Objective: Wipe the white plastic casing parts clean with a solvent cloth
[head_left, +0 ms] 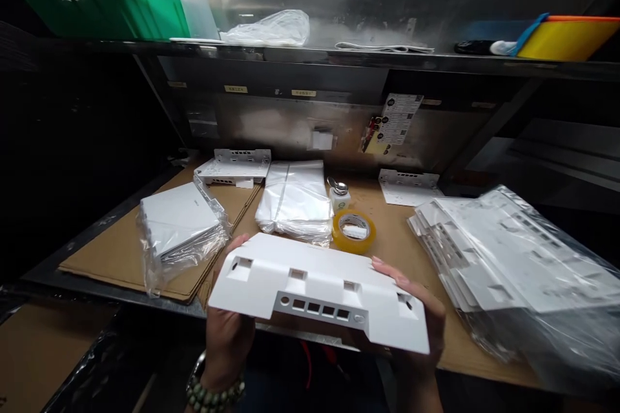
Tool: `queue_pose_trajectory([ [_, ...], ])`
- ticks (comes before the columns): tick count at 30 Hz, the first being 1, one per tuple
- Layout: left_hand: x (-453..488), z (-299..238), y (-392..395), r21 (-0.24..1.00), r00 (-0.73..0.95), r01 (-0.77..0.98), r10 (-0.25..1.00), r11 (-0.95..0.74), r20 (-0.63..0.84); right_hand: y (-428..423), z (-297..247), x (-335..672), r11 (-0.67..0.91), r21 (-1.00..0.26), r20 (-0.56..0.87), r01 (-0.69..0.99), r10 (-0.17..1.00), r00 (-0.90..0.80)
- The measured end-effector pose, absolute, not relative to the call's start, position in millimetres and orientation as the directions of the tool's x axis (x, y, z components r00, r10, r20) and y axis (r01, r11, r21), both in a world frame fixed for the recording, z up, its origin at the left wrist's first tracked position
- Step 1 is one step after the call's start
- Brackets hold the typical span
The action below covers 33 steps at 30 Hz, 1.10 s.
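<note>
Both hands hold a white plastic cover low in the middle of the frame.

The left hand (227,329) grips the white cover (317,290) from beneath at its left end, the right hand (416,329) at its right end; the palms are mostly hidden behind it. Just beyond it on the cardboard-covered tabletop (111,251) lie a yellow tape roll (353,231) and a folded stack of plastic bags (295,200). At right, a bagged stack of white panels (508,258) is cut off by the frame edge. The shelf (339,55) above is dim and hazy.
</note>
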<state>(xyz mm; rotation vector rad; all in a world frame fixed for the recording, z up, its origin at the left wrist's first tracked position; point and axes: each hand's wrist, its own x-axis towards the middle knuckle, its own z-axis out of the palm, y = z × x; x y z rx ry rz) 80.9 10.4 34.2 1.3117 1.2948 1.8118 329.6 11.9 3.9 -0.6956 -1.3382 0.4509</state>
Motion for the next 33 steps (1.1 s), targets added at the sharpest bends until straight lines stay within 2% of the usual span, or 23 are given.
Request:
queue_pose_trajectory([
  [2,80,33,15,0.940,-0.362,-0.040,0.881,-0.339,0.303,10,5,333,0.715,-0.687,0.723,0.133,0.653,0.224],
  [4,75,33,22,0.948,-0.321,-0.255,0.941,-0.192,0.104,8,6,337,0.716,-0.677,0.734,0.168,0.639,0.233],
  [7,64,38,31,0.891,-0.134,-0.444,0.976,0.096,-0.172,4,4,343,0.749,-0.620,0.783,0.233,0.611,0.119],
  [10,58,47,35,0.803,0.103,-0.506,0.946,0.316,-0.307,1,-4,346,0.764,-0.578,0.803,0.287,0.595,0.034],
  [12,59,53,33,0.745,0.185,-0.562,0.933,0.359,-0.310,0,-9,348,0.698,-0.670,0.740,0.254,0.652,0.162],
  [15,67,63,27,0.732,0.139,-0.627,0.962,0.268,-0.233,-5,-16,353,0.424,-0.896,0.441,0.133,0.808,0.391],
  [17,71,70,23,0.750,0.107,-0.621,0.972,0.230,-0.209,-13,-20,359,0.243,-0.968,0.246,0.054,0.897,0.368],
  [19,73,74,21,0.773,0.103,-0.593,0.973,0.227,-0.206,-21,-24,364,0.144,-0.989,0.134,-0.021,0.958,0.253],
  [22,73,75,20,0.794,0.148,-0.551,0.966,0.257,-0.210,-30,-26,367,0.087,-0.994,0.076,-0.059,0.983,0.168],
  [26,72,70,21,0.794,0.119,-0.560,0.971,0.238,-0.207,-31,-14,360,0.114,-0.993,0.110,-0.018,0.982,0.155],
  [30,59,68,21,0.769,0.157,-0.535,0.936,0.349,-0.316,-29,5,350,0.166,-0.986,0.162,-0.026,0.978,0.134],
  [33,48,68,24,0.802,0.088,-0.461,0.919,0.379,-0.383,-28,10,348,0.179,-0.984,0.175,-0.025,0.979,0.106],
])
